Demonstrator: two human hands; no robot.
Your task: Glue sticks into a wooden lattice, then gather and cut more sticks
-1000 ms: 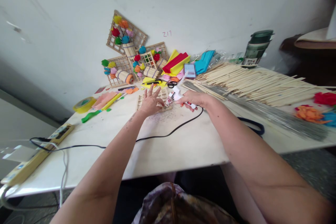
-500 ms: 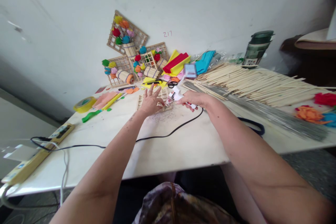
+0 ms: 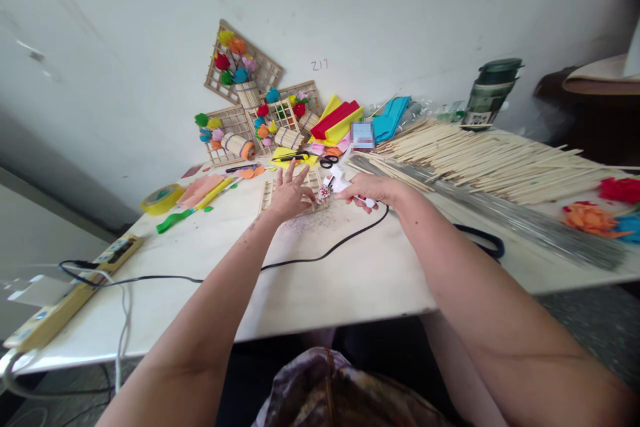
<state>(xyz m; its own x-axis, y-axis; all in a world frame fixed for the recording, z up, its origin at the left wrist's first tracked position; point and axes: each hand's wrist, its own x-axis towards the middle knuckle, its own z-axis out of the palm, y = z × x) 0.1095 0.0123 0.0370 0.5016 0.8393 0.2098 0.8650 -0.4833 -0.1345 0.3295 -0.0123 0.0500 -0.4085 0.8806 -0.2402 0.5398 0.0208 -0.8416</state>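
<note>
Little moved; right hand (image 3: 369, 187) still grips glue gun (image 3: 339, 177)

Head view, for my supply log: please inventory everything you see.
glue gun: one, white, centre
lattice panel: one, tan, centre
flowered panels: four, tan, rear left
scissors: one, black, rear centre
cutter: one, yellow, left of scissors
folded paper: several, mixed colours, rear
sticks: many, tan, right
wires: many, grey, before sticks
cup: one, green, behind sticks
tape: one roll, yellow, left
power strip: one, yellow, left
crumpled paper: several, mixed colours, right
cord: one, black, across table
left hand: one, over lattice panel
right hand: one, on glue gun
</note>
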